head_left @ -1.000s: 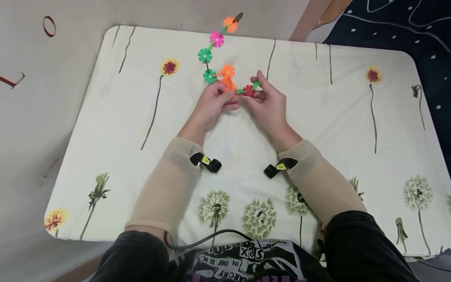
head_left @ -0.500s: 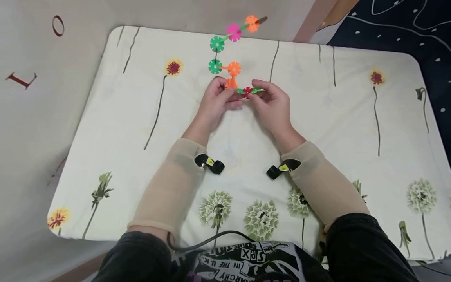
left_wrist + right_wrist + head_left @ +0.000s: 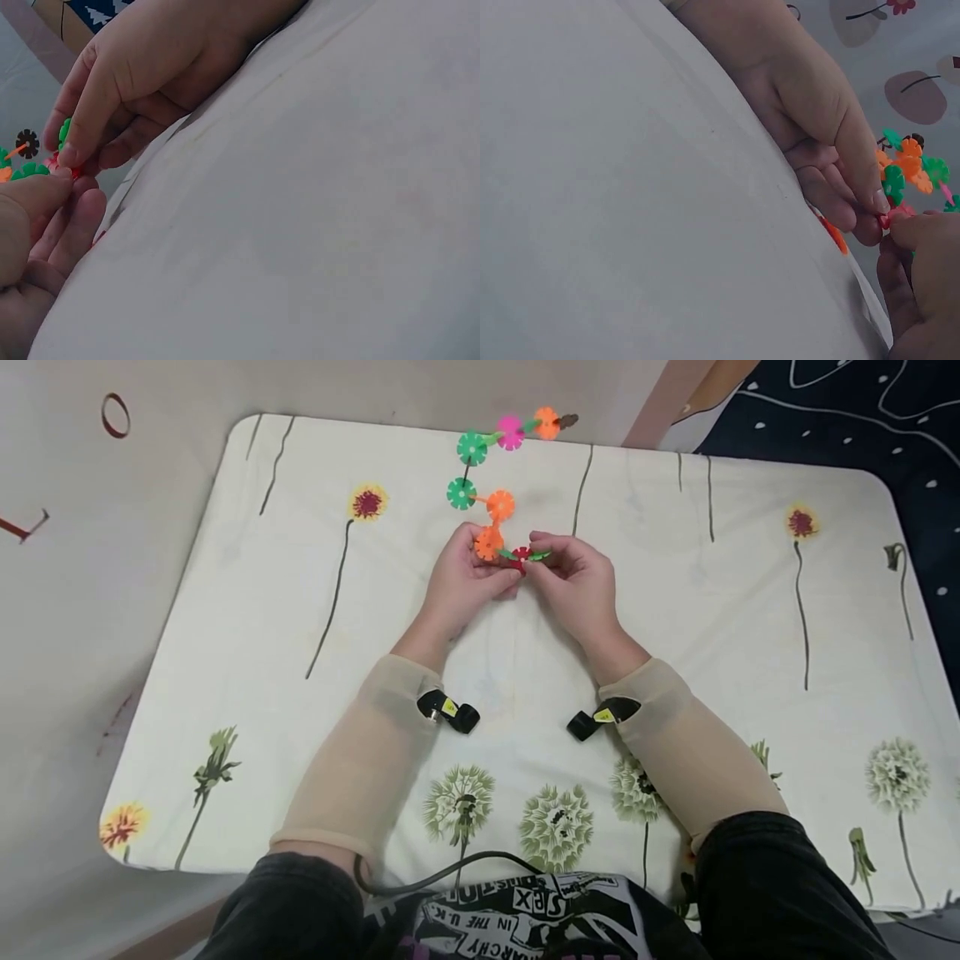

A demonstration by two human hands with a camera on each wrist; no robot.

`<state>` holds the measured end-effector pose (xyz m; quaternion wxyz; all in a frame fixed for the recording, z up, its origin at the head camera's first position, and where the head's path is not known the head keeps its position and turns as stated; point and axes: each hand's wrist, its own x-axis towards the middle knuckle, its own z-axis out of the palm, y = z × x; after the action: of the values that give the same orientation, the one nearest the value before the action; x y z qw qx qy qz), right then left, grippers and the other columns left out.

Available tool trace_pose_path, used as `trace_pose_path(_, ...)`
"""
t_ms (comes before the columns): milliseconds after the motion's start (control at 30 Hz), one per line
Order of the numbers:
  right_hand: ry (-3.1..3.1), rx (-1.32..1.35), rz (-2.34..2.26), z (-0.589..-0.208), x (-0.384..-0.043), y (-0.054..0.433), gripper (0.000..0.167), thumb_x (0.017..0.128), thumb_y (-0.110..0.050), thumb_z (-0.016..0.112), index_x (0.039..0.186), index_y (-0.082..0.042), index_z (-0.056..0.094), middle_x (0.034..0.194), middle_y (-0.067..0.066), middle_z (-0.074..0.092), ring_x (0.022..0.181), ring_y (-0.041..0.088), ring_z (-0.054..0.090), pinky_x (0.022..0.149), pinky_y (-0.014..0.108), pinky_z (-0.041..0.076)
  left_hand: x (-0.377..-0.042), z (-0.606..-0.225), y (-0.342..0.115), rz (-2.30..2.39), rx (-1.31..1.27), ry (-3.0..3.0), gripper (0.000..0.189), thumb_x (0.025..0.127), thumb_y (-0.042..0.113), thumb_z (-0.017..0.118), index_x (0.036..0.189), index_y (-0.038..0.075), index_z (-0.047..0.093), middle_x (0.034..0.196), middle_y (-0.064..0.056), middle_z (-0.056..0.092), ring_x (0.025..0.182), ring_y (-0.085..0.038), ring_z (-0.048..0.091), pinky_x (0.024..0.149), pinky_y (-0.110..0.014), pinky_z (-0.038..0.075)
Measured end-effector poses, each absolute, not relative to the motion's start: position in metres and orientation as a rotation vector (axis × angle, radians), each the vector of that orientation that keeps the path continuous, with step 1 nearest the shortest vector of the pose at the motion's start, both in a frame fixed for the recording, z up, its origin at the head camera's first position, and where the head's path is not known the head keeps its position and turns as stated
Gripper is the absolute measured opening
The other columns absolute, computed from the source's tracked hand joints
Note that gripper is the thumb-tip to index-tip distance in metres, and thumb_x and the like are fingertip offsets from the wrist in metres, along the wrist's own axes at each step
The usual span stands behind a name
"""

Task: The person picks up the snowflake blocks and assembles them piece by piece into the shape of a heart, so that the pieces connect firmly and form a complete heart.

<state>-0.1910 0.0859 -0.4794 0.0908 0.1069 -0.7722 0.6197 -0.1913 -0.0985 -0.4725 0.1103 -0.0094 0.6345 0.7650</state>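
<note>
A chain of interlocking notched plastic discs (image 3: 461, 493) in green, orange, pink, red and brown runs from between the hands toward the table's far edge. My left hand (image 3: 459, 585) has its thumb tip at the red disc (image 3: 521, 554), pinching it against the fingers. An orange disc (image 3: 488, 544) lies against that hand's index finger. From the other side, my right hand (image 3: 581, 578) pinches the same red disc between thumb and fingers. A green disc (image 3: 540, 556) juts from it beneath the right index finger. Both thumbs nearly meet in the left wrist view; fingers partly hide the red disc (image 3: 73, 171).
A white cloth with printed flowers covers the table (image 3: 480, 693). Beyond its back edge stands a pale wall (image 3: 360, 393), with a dark patterned surface (image 3: 862, 418) at the back right. A black cable (image 3: 450, 862) crosses the near edge.
The chain's far end has swung to the right. My left thumb has moved right onto the red disc. The right index finger has lowered over the green disc.
</note>
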Motion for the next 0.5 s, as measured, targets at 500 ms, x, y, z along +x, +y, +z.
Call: trace_pose_path(500, -2.454, 0.380, 1.886, -0.458, -0.181, 0.082, 0.043, 0.101, 0.003, 0.069, 0.143, 0.004, 0.062, 0.139, 0.015, 0.069, 0.119, 0.026, 0.070, 0.101, 0.031, 0.056, -0.191, -0.462, -0.096, 2.272, -0.164, 1.906, 0.043, 0.100, -0.002, 0.072, 0.131, 0.009, 0.043, 0.119, -0.018, 0.074, 0.101, -0.029, 0.078, 0.085, -0.038, 0.064)
